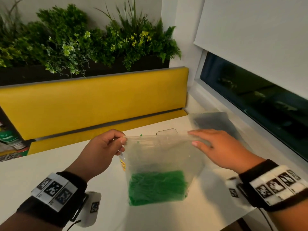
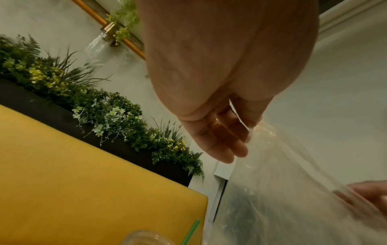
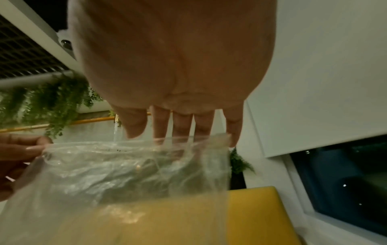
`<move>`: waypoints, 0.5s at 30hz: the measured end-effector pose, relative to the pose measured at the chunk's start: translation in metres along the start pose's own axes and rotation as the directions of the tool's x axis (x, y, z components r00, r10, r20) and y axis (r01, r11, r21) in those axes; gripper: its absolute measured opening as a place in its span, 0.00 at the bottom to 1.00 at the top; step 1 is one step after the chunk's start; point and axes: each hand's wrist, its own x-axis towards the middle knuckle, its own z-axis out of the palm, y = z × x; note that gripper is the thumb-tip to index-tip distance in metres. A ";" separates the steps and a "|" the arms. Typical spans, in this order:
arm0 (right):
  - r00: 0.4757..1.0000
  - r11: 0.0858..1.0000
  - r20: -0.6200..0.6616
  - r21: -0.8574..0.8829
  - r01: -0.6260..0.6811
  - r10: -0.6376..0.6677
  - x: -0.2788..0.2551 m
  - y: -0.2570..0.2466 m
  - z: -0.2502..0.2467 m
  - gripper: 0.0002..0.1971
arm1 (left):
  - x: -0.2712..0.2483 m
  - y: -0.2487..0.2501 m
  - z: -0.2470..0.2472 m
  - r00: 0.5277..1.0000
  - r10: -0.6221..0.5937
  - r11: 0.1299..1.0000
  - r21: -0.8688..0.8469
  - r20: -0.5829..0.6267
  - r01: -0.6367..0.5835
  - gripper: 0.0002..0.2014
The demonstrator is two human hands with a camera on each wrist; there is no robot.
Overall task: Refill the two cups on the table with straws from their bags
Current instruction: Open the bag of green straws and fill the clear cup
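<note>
A clear plastic bag (image 1: 160,157) hangs upright over the white table (image 1: 50,172), with green straws (image 1: 156,187) bunched at its bottom. My left hand (image 1: 123,140) pinches the bag's top left corner. At the top right edge of the bag's mouth, my right hand (image 1: 194,138) has its fingers straight; in the right wrist view the fingertips (image 3: 182,132) meet the bag rim (image 3: 130,145). A second clear bag (image 1: 215,122) with dark straws lies at the back right. The left wrist view shows a clear cup rim (image 2: 144,237) with one green straw (image 2: 191,231) in it.
A yellow bench backrest (image 1: 93,100) runs behind the table, with a dark planter of green plants (image 1: 83,44) above it. A dark window (image 1: 258,97) and its sill border the table on the right. A rounded outline (image 1: 166,131) shows on the table behind the bag.
</note>
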 end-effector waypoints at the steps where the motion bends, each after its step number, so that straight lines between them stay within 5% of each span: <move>1: 1.000 1.000 0.007 -0.009 0.019 -0.019 0.008 -0.007 0.003 0.18 | 0.000 0.000 0.000 1.000 0.004 0.999 0.037 -0.001 -0.004 0.09; 4: 0.999 0.994 -0.027 0.108 -0.023 0.027 0.022 -0.015 0.010 0.08 | -0.001 0.005 0.001 0.986 0.135 0.953 0.284 -0.095 -0.103 0.04; 6: 0.996 0.944 -0.005 0.318 -0.083 0.089 0.025 -0.017 0.014 0.06 | -0.004 0.014 0.007 0.921 0.383 0.793 0.534 -0.065 -0.292 0.10; 8: 0.994 0.871 0.044 0.479 -0.107 0.098 0.027 -0.020 0.016 0.11 | -0.010 0.025 0.027 0.840 0.533 0.580 0.679 0.101 -0.450 0.20; 11: 0.992 0.819 0.097 0.560 -0.125 0.084 0.029 -0.021 0.016 0.11 | -0.011 0.031 0.060 0.810 0.516 0.435 0.730 0.279 -0.528 0.24; 15: 0.993 0.789 0.067 0.603 -0.118 0.098 0.029 -0.019 0.013 0.02 | -0.007 0.015 0.075 0.781 0.549 0.378 0.745 0.298 -0.550 0.07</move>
